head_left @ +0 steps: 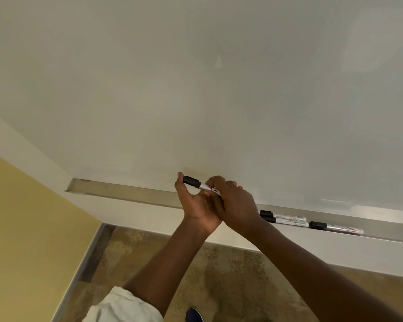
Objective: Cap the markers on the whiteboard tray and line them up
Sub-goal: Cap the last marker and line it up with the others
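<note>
A white marker with a black cap [197, 183] is held just above the metal whiteboard tray [130, 192]. My left hand [196, 203] touches the capped end with its thumb, the fingers under the barrel. My right hand [235, 203] grips the other end of the barrel, hiding it. Farther right in the tray lie two capped markers [285, 218] side by side, and a third capped marker [335, 228] beyond them, all with black caps pointing left.
The whiteboard [219, 89] fills the upper view. Below the tray runs a white wall strip [335, 252]; a yellow wall [28, 228] is at left. The brown floor [219, 275] and a dark shoe [193, 314] show below.
</note>
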Demonstrator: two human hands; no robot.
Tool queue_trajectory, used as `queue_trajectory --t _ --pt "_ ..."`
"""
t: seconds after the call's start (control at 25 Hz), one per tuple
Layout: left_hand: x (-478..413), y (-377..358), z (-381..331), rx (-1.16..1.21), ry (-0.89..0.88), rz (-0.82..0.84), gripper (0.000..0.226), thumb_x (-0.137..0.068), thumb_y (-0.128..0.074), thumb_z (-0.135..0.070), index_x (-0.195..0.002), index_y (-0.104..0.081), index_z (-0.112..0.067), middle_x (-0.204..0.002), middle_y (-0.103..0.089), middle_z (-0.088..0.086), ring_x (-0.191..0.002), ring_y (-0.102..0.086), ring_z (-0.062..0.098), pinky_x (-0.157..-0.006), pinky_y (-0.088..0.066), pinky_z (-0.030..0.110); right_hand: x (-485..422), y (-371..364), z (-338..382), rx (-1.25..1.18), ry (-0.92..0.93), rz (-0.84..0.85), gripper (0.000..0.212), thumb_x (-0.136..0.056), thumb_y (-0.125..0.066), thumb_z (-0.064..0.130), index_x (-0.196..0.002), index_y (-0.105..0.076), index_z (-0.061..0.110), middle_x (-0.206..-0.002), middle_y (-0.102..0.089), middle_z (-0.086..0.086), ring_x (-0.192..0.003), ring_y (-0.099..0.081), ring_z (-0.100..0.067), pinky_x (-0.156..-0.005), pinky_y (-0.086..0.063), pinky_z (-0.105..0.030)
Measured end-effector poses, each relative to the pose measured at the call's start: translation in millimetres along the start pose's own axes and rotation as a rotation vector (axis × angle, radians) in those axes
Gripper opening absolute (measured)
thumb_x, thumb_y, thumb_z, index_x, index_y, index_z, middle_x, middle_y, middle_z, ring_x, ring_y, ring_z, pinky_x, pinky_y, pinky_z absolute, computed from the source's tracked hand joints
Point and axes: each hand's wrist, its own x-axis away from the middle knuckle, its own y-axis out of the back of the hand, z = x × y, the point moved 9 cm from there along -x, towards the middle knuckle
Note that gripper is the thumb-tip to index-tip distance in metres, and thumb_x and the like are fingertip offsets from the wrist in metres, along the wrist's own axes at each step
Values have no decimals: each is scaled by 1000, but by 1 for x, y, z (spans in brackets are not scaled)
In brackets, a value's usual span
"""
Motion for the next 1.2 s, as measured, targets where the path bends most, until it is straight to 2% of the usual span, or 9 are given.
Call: queue_trajectory --t 0.32,0.52,0.64,0.76,0.84,0.88,1.0,1.12,1.2 --pt "-14 6 6 5 -14 -152 75 -60 -48 -84 -82 -57 -13 -94 -65 13 -100 -62 30 -115 -31 39 1 6 -2 22 39 -34 24 -100 -36 41 -119 -47 29 -91 -66 2 -72 -62 -25 -64 -54 -35" --pt "-21 19 10 -143 -51 -150 86 -69 -41 -84 -88 -70 -6 -102 -70 21 -108 -65 35 -113 -40 44 6 -1 -14 -14 31 -33 23 -100 -39 42 -118 -48 30 -99 -67 6 -77 -62 -23 -61 -47 -30" --pt "-28 32 3 -344 -93 -211 89 -84 -32 -77 -112 -70 -2 -111 -70 24 -110 -66 36 -103 -49 45 8 -10 -26 -57 33 17 27 -100 -41 34 -126 -46 28 -99 -67 1 -76 -62 -22 -58 -41 -28" --pt "-29 62 -8 -687 -221 -470 77 -93 -29 -73 -117 -69 -12 -112 -73 11 -100 -71 19 -83 -54 35 13 -10 -52 13 18 30 26 -98 -47 23 -124 -52 23 -101 -67 -3 -84 -62 -23 -67 -47 -34" --pt "-22 70 -21 -1130 -332 -541 65 -92 -25 -75 -103 -67 -26 -101 -72 -3 -87 -68 -3 -77 -50 26 19 -2 -83 107 -41 35 22 -98 -49 24 -119 -57 20 -107 -66 -3 -90 -61 -24 -76 -48 -36" --pt "-21 71 -25 -1415 -396 -528 62 -93 -23 -73 -103 -64 -29 -100 -69 -4 -91 -66 -3 -80 -50 30 25 4 -101 154 -74 41 22 -98 -50 24 -118 -58 19 -110 -65 -3 -93 -61 -24 -80 -48 -37" --pt "-21 103 -24 -2158 -468 -482 78 -96 -18 -68 -138 -49 -11 -139 -57 14 -132 -50 28 -108 -44 49 48 22 -154 291 -157 81 23 -95 -53 23 -117 -61 19 -115 -64 -3 -99 -61 -26 -84 -47 -39" --pt "-20 147 -13 -2426 -287 -428 97 -87 -5 -77 -157 -17 -10 -166 -14 14 -154 -8 33 -123 -15 52 75 41 -197 369 -235 90 24 -93 -57 20 -116 -63 18 -112 -66 -4 -98 -62 -29 -83 -47 -40" --pt "-19 166 -10 -2517 -236 -373 100 -82 5 -80 -158 2 -15 -167 10 10 -154 12 30 -123 -3 52 90 52 -216 400 -277 70 23 -91 -59 17 -113 -65 19 -109 -67 -4 -95 -63 -30 -81 -46 -40"
